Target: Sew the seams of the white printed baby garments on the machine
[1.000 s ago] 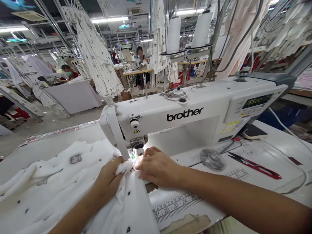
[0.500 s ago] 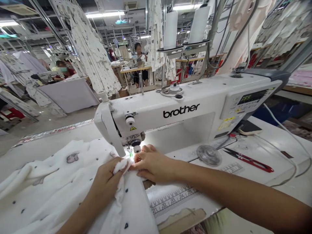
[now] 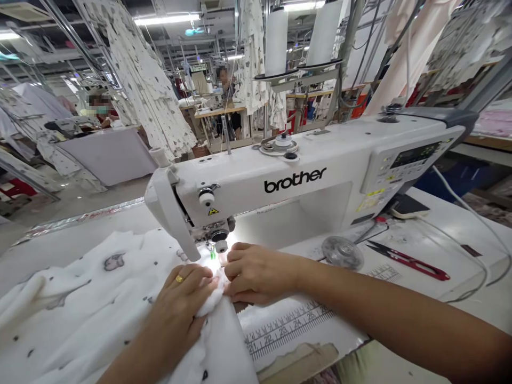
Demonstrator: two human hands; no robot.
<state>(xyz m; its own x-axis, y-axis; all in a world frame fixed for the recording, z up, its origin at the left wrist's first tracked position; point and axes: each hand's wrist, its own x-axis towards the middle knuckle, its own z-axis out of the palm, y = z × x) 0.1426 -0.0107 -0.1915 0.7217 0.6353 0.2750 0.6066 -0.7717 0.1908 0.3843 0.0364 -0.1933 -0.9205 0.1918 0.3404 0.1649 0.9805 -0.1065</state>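
A white fabric (image 3: 92, 298) with small dark prints lies on the table, its edge bunched under the needle of a white Brother sewing machine (image 3: 296, 181). My left hand (image 3: 180, 304), a gold ring on one finger, rests on the fabric with fingers curled over a fold just left of the needle. My right hand (image 3: 256, 274) presses and pinches the fabric edge right beside the presser foot (image 3: 214, 250). The two hands touch at the fingertips. A bright lamp lights the needle area.
Red-handled thread snips (image 3: 408, 260) and a round metal disc (image 3: 342, 252) lie on the table right of my arm. A printed ruler strip (image 3: 288, 330) runs along the table. White cables trail at right. Other people sit at machines in the background among hanging garments.
My left hand has turned palm down and slid forward over the fold, so the ring now shows. The view has shifted slightly, and the right hand stays by the presser foot.
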